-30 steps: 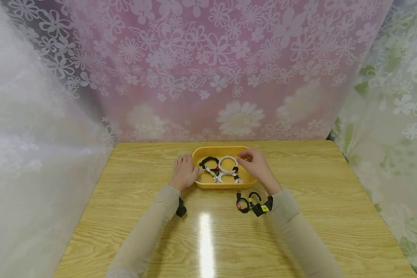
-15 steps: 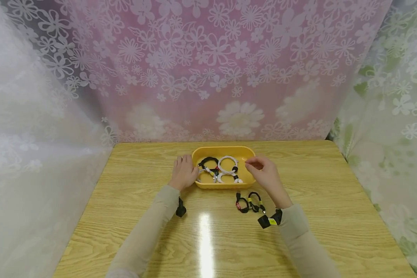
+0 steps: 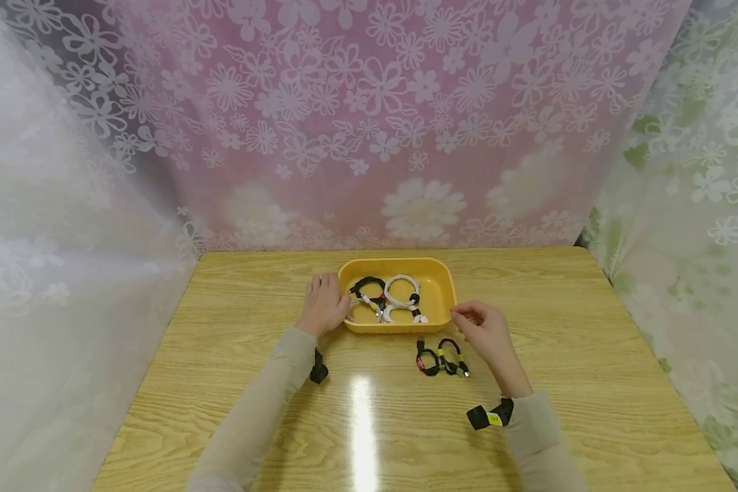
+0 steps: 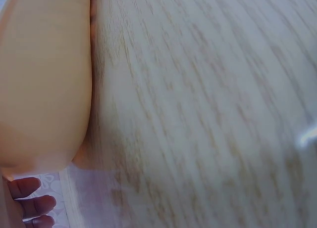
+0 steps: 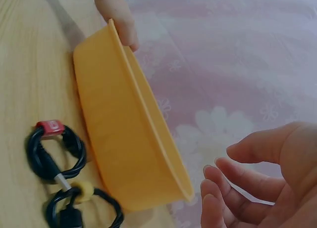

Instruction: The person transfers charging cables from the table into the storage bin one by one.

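From the head we look forward and down over the table [image 3: 252, 424], the yellow tray [image 3: 400, 329] just below centre. On the left wrist we see the table very close, the left hand [image 4: 44, 79] along the left edge. Our right-wrist view, turned sideways, faces the tray from near; both it and the head view show black cables [image 5: 47, 163], lower left here.

The bare left hand [image 4: 44, 84] looms blurred along the left edge, its fingers [image 4: 37, 206] showing below against white, flower-patterned cloth [image 4: 55, 192]. Alongside stretches a pale, wood-grained surface [image 4: 198, 109].

Inside the yellow tray [image 3: 400, 329], free room at right, coiled cables [image 3: 385, 294] at left
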Motion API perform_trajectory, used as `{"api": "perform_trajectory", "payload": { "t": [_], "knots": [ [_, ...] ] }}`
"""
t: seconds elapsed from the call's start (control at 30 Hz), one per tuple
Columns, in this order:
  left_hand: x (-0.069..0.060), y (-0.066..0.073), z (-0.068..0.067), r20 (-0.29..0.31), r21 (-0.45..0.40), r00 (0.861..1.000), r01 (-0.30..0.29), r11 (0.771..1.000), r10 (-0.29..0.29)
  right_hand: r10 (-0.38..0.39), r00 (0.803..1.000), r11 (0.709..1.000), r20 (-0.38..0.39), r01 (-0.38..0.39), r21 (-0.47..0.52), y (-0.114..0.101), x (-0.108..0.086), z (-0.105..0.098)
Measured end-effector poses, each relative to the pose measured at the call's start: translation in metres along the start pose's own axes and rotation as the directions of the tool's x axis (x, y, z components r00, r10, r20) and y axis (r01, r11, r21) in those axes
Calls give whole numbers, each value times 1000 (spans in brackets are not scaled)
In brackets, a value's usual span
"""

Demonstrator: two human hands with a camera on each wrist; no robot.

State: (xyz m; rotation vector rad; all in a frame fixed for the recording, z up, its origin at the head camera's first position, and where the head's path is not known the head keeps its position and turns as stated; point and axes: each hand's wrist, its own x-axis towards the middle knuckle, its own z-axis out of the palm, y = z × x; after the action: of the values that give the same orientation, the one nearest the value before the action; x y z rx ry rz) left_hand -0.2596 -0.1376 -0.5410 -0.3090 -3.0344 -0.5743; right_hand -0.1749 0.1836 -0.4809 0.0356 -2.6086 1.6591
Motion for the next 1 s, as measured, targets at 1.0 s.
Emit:
{"api": "perform_trajectory", "payload": {
  "t": [1.0],
  "knots": [
    [-1,1,-5,28,12,1000,-1,1000,1,153,986,972,-65,-163,-172,73,-21,18]
  ]
}}
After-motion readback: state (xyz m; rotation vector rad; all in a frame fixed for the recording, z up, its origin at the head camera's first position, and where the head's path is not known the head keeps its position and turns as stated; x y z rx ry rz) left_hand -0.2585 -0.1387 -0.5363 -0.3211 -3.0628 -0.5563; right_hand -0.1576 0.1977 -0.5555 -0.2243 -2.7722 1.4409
